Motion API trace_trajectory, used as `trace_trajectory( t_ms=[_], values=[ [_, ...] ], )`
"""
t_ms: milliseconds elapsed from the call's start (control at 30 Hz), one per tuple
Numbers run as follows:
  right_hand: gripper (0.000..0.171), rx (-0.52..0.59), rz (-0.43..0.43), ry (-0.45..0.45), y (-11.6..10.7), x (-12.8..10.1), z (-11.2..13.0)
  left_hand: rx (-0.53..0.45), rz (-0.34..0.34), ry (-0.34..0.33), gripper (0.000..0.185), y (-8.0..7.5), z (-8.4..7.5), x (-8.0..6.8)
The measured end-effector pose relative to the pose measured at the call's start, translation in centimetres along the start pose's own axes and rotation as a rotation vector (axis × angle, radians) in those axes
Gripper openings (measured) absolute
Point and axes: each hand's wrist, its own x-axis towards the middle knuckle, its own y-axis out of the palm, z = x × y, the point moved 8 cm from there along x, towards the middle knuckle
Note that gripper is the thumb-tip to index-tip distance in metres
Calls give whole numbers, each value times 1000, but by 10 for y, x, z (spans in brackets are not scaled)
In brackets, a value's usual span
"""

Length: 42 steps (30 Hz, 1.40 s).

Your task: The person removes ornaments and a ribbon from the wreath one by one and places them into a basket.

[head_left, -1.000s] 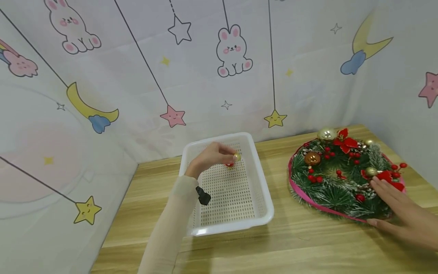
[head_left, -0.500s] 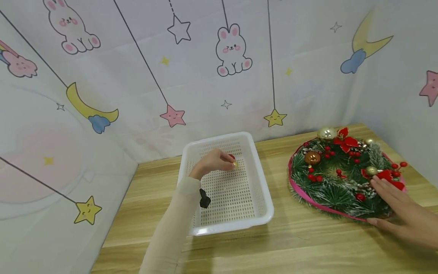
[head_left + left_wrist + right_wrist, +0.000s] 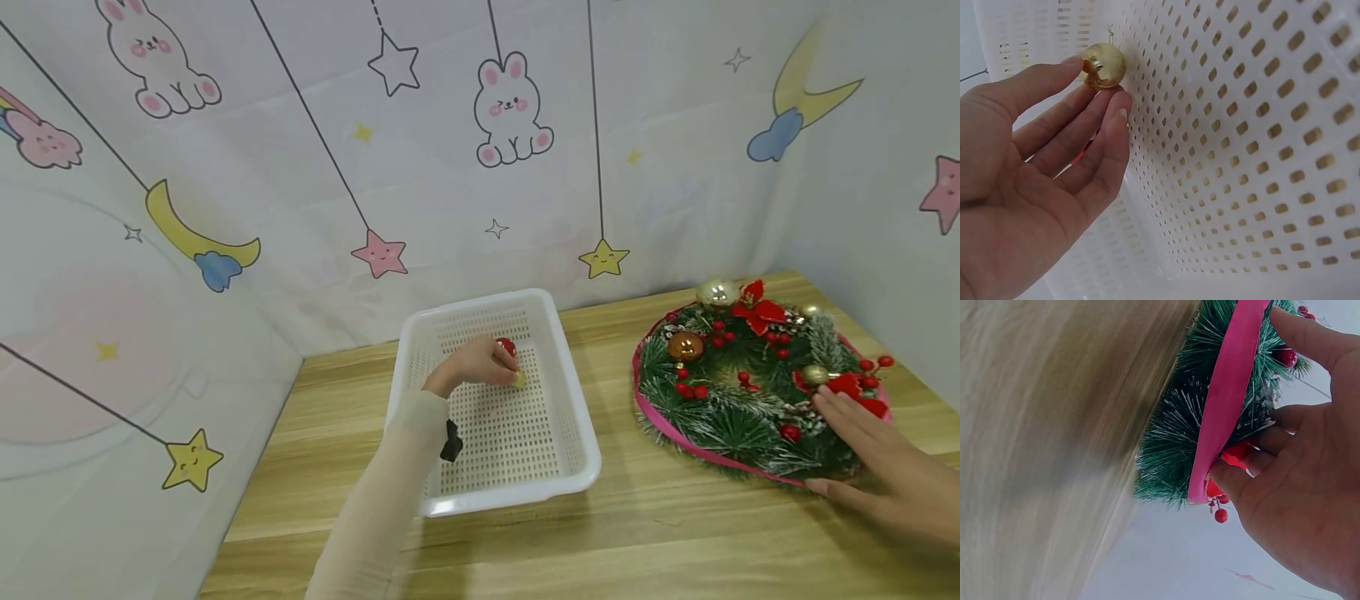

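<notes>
Inside the white plastic basket (image 3: 576, 417), my left hand (image 3: 478, 363) pinches a small shiny gold bauble (image 3: 1110, 61) between its thumb and fingers. The bauble has a short hanging loop and lies close to the perforated bottom. Just behind these fingers is a red bauble (image 3: 507, 344), partly hidden by them. On the right, my right hand (image 3: 892, 471) rests on the near right edge of a green Christmas wreath (image 3: 738, 429), fingers stretched out. Its thumb (image 3: 1297, 328) touches near the pink ribbon (image 3: 1229, 387) that runs round the wreath's side.
Basket and wreath stand apart on a wood-grain table (image 3: 645, 533). Gold and copper baubles, red berries and red poinsettias (image 3: 757, 312) decorate the wreath. A white cloth backdrop (image 3: 435, 183) with cartoon prints rises behind. A black device (image 3: 452, 443) sits on the left wrist.
My left hand has moved toward me inside the basket with the gold bauble, away from the red bauble, which now shows more behind it. The right hand and wreath stay in place.
</notes>
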Motion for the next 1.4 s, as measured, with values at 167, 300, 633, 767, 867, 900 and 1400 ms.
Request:
trace_trajectory(
  t_ms=[167,300,633,767,867,900,1400],
  values=[
    [125,-1,1,-9,1,-1,-1,33,5,17,23,1,-3,1],
    [124,5,-5,-8,0,-1,-1,33,18,17,24,1,-6,-1],
    [123,18,-1,9,0,0,0,-30,27,52,30,-10,-19,-6],
    [124,20,-7,7,0,0,0,-64,17,64,34,-17,-30,-12],
    [124,12,-13,3,-1,0,0,-93,14,90,38,-23,-40,-16],
    [124,8,-16,0,-1,0,0,-103,15,101,38,-25,-43,-17],
    [108,-122,-83,-67,-19,7,12,-46,-19,219,34,-38,-98,-19]
  ],
)
